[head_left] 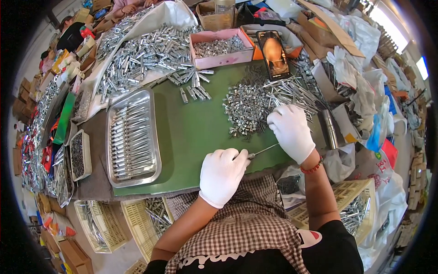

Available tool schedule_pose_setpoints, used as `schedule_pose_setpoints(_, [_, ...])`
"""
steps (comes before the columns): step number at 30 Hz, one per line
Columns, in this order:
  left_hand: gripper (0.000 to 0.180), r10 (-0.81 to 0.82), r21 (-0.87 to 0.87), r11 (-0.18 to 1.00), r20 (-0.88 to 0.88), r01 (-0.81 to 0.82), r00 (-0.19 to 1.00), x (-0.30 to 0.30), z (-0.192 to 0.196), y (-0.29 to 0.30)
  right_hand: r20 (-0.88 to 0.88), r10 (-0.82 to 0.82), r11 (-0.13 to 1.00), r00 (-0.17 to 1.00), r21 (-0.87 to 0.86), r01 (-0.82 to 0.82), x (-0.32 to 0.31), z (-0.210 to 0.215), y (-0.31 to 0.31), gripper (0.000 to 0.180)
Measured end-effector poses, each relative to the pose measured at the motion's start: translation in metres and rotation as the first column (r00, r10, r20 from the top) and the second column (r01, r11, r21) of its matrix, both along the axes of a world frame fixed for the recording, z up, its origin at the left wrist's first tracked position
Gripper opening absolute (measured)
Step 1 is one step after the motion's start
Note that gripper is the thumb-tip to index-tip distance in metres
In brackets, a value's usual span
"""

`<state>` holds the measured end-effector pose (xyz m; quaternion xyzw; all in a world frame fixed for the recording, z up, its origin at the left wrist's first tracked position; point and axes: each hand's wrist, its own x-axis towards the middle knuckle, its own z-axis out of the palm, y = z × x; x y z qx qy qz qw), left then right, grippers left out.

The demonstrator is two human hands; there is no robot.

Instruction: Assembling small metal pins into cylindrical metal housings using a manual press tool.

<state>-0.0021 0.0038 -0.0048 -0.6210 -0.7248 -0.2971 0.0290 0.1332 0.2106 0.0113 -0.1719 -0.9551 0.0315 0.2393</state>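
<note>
My left hand (pixel 223 176), in a white glove, is closed around a small metal fitting. A thin metal rod (pixel 266 150) slants out of the fitting toward my right hand (pixel 292 132), also gloved in white. The fingers of my right hand are curled together at the edge of the parts pile; what they pinch, if anything, is hidden. Beside them lies a heap of small silvery metal parts (pixel 244 107), with loose thin rods (pixel 294 93) fanned out behind. On the left, a metal tray (pixel 158 150) holds a row of rod-and-fitting pieces (pixel 132 137).
A green mat (pixel 182 132) covers the table. Metal cylinders (pixel 150 50) are heaped at the back left, near a pink box (pixel 228 57) of small parts. A phone (pixel 273 55) leans upright behind the rods. A steel cylinder (pixel 329 130) lies at right; yellow crates (pixel 141 223) stand below.
</note>
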Motion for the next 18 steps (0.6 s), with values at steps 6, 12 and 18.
schedule_pose_setpoints(6, [0.021,0.006,-0.008,1.0,-0.011,-0.006,1.0,0.001,0.001,0.0,0.003,0.033,0.999,0.999,-0.016,-0.033,0.002,-0.002,0.0,0.005])
schedule_pose_setpoints(12, [0.021,0.004,-0.004,1.0,-0.021,-0.004,1.0,0.0,0.001,0.001,-0.07,0.015,1.0,0.997,-0.007,-0.015,0.006,0.002,-0.007,0.009])
schedule_pose_setpoints(18, [0.02,0.013,0.016,1.0,-0.035,-0.012,0.999,0.001,0.0,0.001,-0.028,0.165,0.959,0.986,-0.231,-0.167,0.015,0.015,-0.038,0.019])
